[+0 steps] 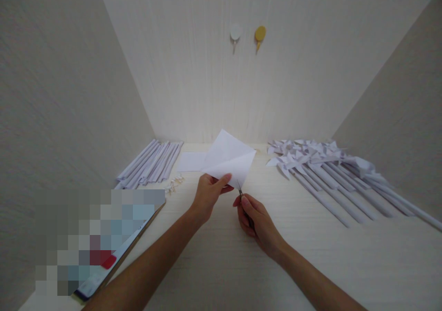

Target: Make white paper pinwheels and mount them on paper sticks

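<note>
We hold a creased square of white paper [228,158] up off the table [221,255] with our left hand [209,196], thumb and fingers pinched shut on its lower corner, so the sheet stands tilted in the air above the middle of the tabletop. Our right hand [257,221] is curled closed around a small pair of scissors [239,190], whose tips sit just beside the sheet's lower edge; we cannot quite tell whether the blades touch the paper. The sheet looks light, thin and floppy, easy to tear or crumple, so a grip close to the cutting line, on a folded crease where it is stiffer, seems the safest hold. There are no containers here; things lie loose on the table. To the left rests a bundle of rolled paper sticks [150,162], with a flat white sheet [191,161] beside them, and to the right a heap of paper pinwheels [328,163] on sticks. Two hooks [247,35] hang on the back wall.
</note>
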`<act>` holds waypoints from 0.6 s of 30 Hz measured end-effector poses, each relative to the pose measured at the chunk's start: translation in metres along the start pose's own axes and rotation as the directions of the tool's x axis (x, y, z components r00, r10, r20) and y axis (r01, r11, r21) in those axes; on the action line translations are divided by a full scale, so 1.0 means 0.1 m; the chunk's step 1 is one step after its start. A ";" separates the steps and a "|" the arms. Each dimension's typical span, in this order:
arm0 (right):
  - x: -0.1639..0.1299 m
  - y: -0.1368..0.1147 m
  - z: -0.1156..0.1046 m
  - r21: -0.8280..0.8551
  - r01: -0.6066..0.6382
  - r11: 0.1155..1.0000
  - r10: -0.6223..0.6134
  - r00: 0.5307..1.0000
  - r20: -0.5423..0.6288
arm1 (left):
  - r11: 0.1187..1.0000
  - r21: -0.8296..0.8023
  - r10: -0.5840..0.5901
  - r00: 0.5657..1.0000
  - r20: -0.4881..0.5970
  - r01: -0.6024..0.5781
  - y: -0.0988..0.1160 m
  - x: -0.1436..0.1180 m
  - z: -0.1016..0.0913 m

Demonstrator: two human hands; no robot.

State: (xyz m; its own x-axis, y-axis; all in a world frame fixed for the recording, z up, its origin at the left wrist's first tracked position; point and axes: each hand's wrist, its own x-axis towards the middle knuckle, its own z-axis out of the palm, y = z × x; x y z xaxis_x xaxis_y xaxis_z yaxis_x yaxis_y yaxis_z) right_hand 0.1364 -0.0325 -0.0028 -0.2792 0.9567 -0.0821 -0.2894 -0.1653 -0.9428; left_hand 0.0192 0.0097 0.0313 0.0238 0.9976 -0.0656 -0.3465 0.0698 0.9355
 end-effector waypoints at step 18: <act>0.00 -0.01 -0.01 0.008 -0.001 1.000 0.001 1.000 0.009 | 1.000 -0.006 -0.002 1.000 0.000 0.002 0.00 0.00 0.00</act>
State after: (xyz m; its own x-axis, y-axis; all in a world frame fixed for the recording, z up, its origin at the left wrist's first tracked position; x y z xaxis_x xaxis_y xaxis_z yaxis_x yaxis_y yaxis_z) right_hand 0.1373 -0.0322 -0.0018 -0.2876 0.9544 -0.0800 -0.2967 -0.1682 -0.9400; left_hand 0.0192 0.0100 0.0313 0.0242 0.9974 -0.0677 -0.3519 0.0719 0.9333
